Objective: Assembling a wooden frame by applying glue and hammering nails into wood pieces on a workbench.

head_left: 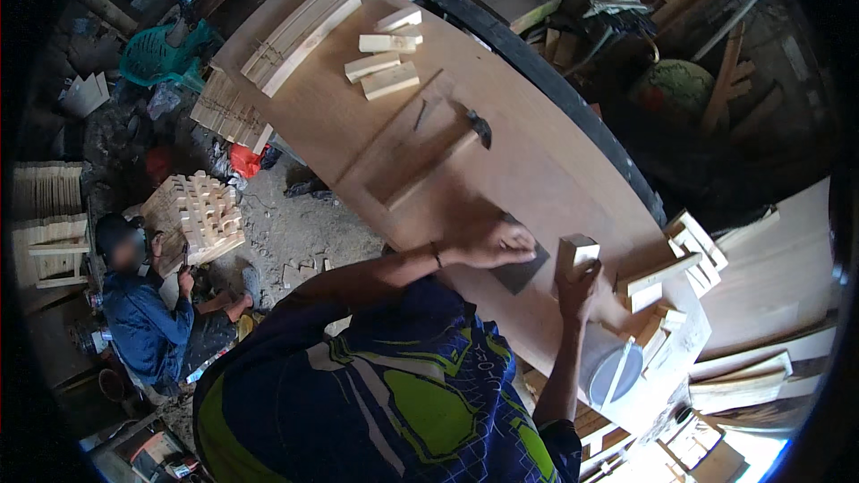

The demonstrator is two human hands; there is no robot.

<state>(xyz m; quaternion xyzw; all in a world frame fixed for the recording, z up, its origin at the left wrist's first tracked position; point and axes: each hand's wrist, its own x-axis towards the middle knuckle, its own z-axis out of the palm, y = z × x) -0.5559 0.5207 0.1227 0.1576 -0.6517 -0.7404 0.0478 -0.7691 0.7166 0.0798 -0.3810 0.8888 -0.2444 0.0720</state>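
Note:
My right hand (580,291) grips a short pale wooden block (577,256) and holds it end-up over the table. Beside it, my left hand (497,244) is closed, its curled fingers just over a dark grey flat sheet (521,273). Whether those fingers hold anything is hidden. Both hands work above the brown wooden tabletop (573,188). Farther off to the left lies a hammer (438,165) with a wooden handle and a black head. A thin dark metal rod (420,114) rests near it.
Several wooden blocks (385,67) and long slats (300,36) lie at the table's far left. More wood pieces (658,282) and a round grey container (617,371) with a stick across it stand at the right. Another person (148,309) sits low at the left by stacked wood (201,215).

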